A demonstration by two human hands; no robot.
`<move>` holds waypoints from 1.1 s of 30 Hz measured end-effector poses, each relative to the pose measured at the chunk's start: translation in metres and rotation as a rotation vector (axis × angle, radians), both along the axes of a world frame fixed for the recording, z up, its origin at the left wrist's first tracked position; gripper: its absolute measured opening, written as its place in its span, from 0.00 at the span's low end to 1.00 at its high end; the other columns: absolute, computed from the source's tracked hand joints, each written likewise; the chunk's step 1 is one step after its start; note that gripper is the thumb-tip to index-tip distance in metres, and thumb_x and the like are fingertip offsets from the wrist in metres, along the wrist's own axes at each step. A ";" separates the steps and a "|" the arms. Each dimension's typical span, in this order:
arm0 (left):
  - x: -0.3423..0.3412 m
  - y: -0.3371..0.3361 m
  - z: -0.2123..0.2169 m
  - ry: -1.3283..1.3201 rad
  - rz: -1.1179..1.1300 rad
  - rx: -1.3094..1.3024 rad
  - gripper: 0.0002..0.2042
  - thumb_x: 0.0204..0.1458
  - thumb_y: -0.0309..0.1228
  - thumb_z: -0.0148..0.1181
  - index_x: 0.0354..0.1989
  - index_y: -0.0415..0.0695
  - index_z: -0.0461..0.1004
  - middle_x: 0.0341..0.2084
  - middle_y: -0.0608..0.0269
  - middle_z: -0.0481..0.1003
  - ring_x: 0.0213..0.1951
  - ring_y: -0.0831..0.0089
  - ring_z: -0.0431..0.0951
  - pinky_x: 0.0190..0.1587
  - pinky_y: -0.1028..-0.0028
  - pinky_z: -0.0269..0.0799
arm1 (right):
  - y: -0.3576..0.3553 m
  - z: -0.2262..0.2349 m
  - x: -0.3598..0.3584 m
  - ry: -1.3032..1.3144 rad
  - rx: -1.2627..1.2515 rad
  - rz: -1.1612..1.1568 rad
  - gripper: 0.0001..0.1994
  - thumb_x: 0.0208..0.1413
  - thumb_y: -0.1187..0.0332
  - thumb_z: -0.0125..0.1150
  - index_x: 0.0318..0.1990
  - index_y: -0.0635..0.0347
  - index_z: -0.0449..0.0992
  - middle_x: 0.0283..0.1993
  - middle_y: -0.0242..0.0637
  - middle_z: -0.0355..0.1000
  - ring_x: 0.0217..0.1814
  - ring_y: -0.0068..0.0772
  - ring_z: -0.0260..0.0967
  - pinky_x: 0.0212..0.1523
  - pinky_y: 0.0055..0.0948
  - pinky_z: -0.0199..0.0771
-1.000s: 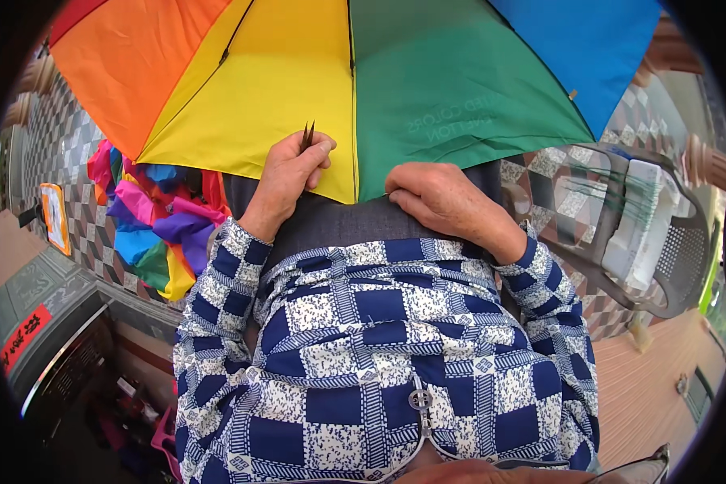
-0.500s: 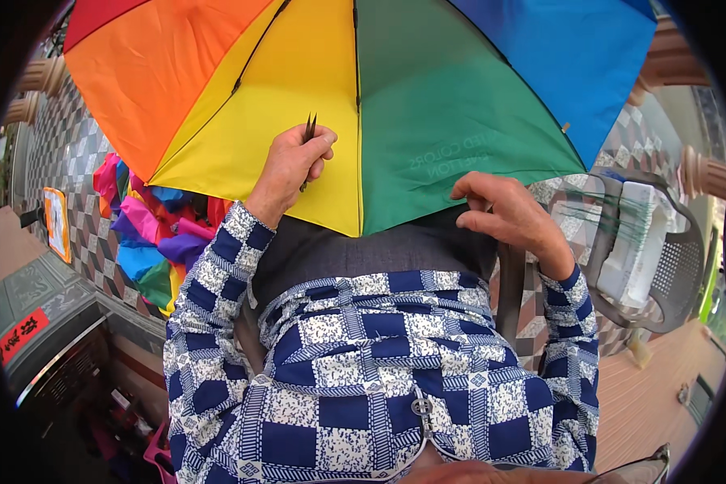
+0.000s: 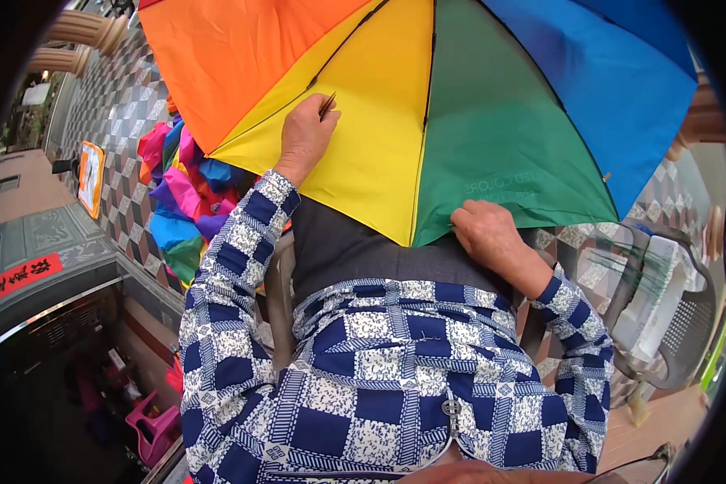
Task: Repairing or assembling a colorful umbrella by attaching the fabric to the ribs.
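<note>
A rainbow-coloured umbrella [image 3: 371, 157] lies opened across my lap, its dark ribs showing between the panels. Over the yellow panel, my left hand [image 3: 305, 135] is closed around small dark thread snips [image 3: 327, 106]; the pointed blades stick up past the fingers, and the rest is hidden in the palm. My right hand [image 3: 492, 235] pinches the lower hem of the green panel, to the right of the tip between yellow and green. Its fingertips are partly hidden by the hand itself.
A heap of multicoloured fabric [image 3: 187, 189] lies on the tiled floor at my left. On the right, a grey plastic chair [image 3: 696, 310] bears a white foam block [image 3: 657, 302] with green strands across it. A dark cabinet [image 3: 56, 363] and a pink plastic item [image 3: 153, 427] are at lower left.
My right hand has gone from hovering with parted fingers to closing on the green hem. The left hand, still holding the snips, has tilted. The whole view has swung, shifting everything rightward.
</note>
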State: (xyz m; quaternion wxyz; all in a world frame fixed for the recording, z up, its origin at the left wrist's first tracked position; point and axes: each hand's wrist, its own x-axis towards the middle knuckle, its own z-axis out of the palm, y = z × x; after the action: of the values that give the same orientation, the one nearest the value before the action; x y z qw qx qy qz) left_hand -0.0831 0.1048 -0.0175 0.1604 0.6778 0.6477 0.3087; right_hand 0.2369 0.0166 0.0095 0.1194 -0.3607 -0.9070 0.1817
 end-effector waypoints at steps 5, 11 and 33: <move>-0.040 0.007 0.008 0.488 0.195 0.051 0.15 0.45 0.29 0.59 0.43 0.44 0.68 0.36 0.54 0.70 0.36 0.56 0.74 0.38 0.64 0.71 | 0.025 0.015 0.025 0.092 0.023 -0.115 0.06 0.41 0.72 0.58 0.25 0.60 0.67 0.22 0.40 0.63 0.27 0.43 0.66 0.27 0.39 0.67; -0.044 0.009 0.010 0.522 0.199 -0.071 0.22 0.43 0.29 0.61 0.49 0.46 0.64 0.44 0.52 0.66 0.41 0.52 0.72 0.40 0.60 0.70 | -0.010 0.027 0.028 0.093 0.002 -0.046 0.05 0.42 0.72 0.57 0.23 0.59 0.66 0.23 0.39 0.64 0.28 0.43 0.67 0.29 0.37 0.68; -0.017 0.031 0.008 0.816 0.009 -0.121 0.06 0.48 0.24 0.48 0.35 0.39 0.62 0.29 0.48 0.72 0.31 0.50 0.76 0.31 0.57 0.72 | -0.011 0.037 0.087 0.361 -0.554 -0.238 0.04 0.40 0.76 0.58 0.26 0.63 0.73 0.22 0.37 0.68 0.23 0.31 0.66 0.25 0.27 0.65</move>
State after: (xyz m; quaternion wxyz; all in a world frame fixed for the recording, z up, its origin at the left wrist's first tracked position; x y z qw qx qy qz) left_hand -0.1001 0.1360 -0.0095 -0.0715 0.7311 0.6782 -0.0234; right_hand 0.3240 0.0058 0.0463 0.1957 -0.4444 -0.7392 0.4667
